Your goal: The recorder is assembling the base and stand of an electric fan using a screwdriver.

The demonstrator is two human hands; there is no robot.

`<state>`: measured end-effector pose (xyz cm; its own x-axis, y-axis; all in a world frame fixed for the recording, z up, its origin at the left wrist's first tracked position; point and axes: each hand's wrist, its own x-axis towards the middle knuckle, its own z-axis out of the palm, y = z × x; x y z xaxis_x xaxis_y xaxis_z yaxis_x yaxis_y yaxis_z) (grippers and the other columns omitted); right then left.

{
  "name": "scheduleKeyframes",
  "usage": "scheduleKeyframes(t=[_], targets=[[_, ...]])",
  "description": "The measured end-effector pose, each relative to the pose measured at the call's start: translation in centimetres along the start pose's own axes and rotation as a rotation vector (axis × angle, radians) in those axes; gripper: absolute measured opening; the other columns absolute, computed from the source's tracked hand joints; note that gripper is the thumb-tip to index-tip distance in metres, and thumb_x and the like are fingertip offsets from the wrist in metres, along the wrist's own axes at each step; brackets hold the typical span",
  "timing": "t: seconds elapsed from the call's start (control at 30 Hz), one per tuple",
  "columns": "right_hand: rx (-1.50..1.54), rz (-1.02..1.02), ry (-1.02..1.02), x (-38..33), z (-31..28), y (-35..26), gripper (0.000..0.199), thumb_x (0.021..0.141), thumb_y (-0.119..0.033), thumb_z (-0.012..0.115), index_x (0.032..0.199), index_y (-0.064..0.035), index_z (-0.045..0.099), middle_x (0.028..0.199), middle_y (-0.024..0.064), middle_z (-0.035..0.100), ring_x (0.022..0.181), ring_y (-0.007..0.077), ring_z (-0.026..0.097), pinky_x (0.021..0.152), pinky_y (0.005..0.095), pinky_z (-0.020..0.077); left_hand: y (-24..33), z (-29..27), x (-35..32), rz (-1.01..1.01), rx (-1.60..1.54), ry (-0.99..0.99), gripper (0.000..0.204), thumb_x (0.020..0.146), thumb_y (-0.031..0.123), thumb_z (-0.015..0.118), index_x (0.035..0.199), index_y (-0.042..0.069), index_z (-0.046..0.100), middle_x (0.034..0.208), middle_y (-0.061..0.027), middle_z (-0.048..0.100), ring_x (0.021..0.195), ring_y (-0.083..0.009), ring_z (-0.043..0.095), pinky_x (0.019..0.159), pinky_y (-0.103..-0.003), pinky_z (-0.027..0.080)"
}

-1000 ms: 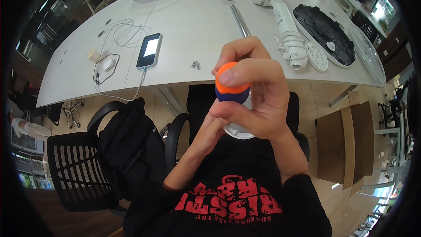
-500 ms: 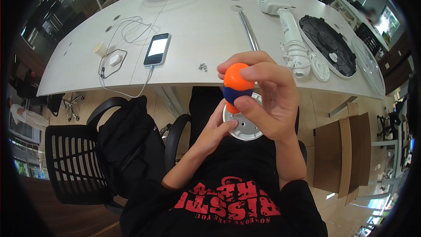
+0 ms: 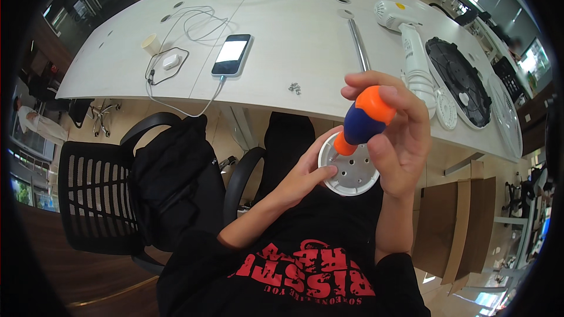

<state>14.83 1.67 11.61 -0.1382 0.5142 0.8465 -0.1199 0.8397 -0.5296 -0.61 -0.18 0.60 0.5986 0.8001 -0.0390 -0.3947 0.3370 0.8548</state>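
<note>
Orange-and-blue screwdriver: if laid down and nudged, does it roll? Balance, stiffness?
The screwdriver would probably roll, likely curving, since its handle looks rounded and bulbous at the end. Weight likely sits toward the handle, much thicker than the slim shaft. It should be stiff rather than floppy: the handle shows no visible bending.

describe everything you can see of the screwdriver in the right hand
The screwdriver has a chunky, rounded handle: orange butt end, dark blue middle, orange collar, plastic or rubber by its look. A little of its thin metal-looking shaft shows below. It is tilted, butt up and to the right, shaft down and left over the white round part near its rim; whether the tip touches is unclear. The fingers of the right hand hold the handle.
</note>
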Motion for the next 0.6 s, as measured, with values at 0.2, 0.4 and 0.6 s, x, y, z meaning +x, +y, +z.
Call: scheduleKeyframes(t=[0.2,0.4,0.6], targets=[[0.158,0.141,-0.083,-0.2,-0.1,-0.4,0.049,0.088,-0.008,0.075,0.131,-0.0025,0.053,0.120,0.0234,0.063,0.111,0.0297,0.066,0.095,0.0408,0.0527,0.5,-0.2,0.0,-0.008,-0.057,-0.026,0.077,0.091,0.011,0.060,0.159,0.010,0.023,0.151,-0.0105,0.042,0.140,-0.0209,0.042,0.113,-0.037,0.039],[0.062,0.136,-0.052,-0.2,0.5,-1.2,0.052,0.082,-0.003,0.080,0.127,-0.0046,0.055,0.115,0.0206,0.063,0.107,0.0301,0.067,0.089,0.0387,0.0578,0.5,-0.2,-0.3,0.041,-0.008,-0.050,0.077,0.091,0.011,0.060,0.159,0.011,0.023,0.149,-0.0102,0.043,0.136,-0.0204,0.046,0.103,-0.035,0.050],[-0.094,0.043,-0.039,-0.5,0.4,-1.5,0.057,0.075,-0.003,0.085,0.123,-0.0064,0.055,0.112,0.0181,0.061,0.102,0.0265,0.065,0.081,0.0341,0.0577,0.8,-0.1,-0.6,0.021,0.025,-0.069,0.076,0.092,0.009,0.059,0.159,0.011,0.022,0.148,-0.0106,0.044,0.133,-0.0196,0.048,0.097,-0.035,0.055]])
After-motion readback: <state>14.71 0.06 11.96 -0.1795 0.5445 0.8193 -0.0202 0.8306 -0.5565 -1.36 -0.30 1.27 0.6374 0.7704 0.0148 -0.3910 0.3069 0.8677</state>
